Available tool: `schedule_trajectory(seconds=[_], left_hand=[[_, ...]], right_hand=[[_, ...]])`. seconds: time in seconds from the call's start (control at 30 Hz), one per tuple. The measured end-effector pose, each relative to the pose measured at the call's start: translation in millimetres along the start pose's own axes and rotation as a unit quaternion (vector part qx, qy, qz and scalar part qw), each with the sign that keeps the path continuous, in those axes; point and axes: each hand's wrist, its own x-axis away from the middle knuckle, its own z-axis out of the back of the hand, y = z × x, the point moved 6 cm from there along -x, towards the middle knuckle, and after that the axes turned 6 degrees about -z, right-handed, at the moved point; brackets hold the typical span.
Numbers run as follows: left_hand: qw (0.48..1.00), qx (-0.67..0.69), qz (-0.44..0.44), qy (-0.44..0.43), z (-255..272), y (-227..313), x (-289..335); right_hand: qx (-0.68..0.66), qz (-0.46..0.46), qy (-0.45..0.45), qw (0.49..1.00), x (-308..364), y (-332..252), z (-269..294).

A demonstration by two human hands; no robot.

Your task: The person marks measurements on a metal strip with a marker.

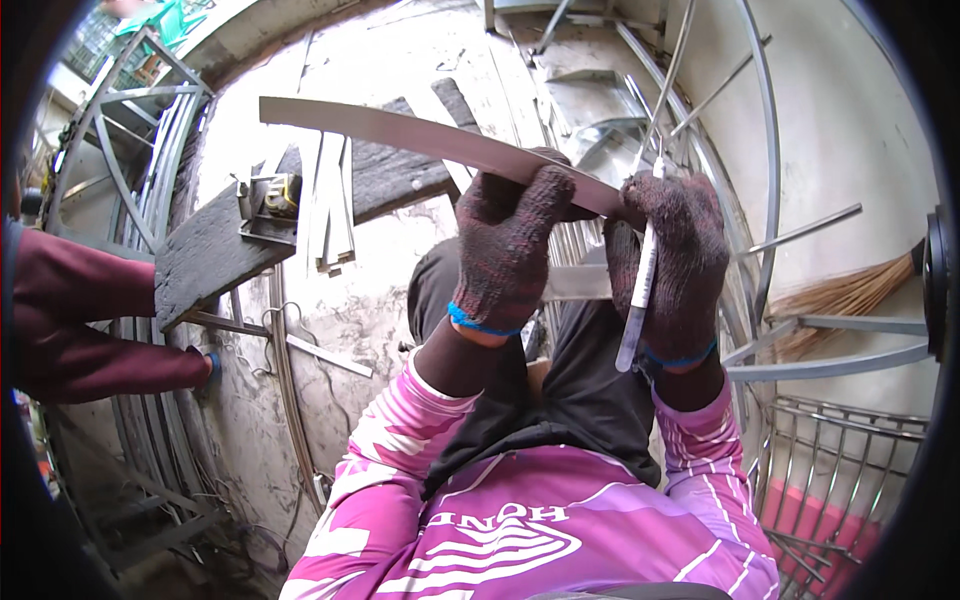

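Note:
A long, flat metal strip is held up across my chest, its free end reaching to the far left. My left hand, in a dark knitted glove with a blue cuff, is closed around it with the thumb along the top. The gloved right hand closes on the strip's right end. A slim white marker pen also sits in that hand, its clear end pointing down. The right fingertips are partly hidden.
A person's maroon sleeve reaches in from the left. A dark board carries a yellow-and-black tape measure. Metal strips lie ahead. At right are bent metal bars, a straw broom and a wire basket.

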Motion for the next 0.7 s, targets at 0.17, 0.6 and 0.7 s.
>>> schedule_trajectory(seconds=[0.17,0.6,0.7], left_hand=[[0.946,-0.235,0.13,-0.182,-6.3,-1.1,9.5],[0.678,-0.643,-0.165,-0.315,102.5,19.8,44.7],[0.684,-0.642,-0.149,-0.313,104.9,9.2,41.8]], right_hand=[[-0.141,-0.179,-0.047,0.973,29.6,47.1,6.2],[0.002,-0.314,-0.137,0.939,148.6,151.4,17.6],[-0.082,-0.302,-0.139,0.939,148.6,151.4,12.3]])
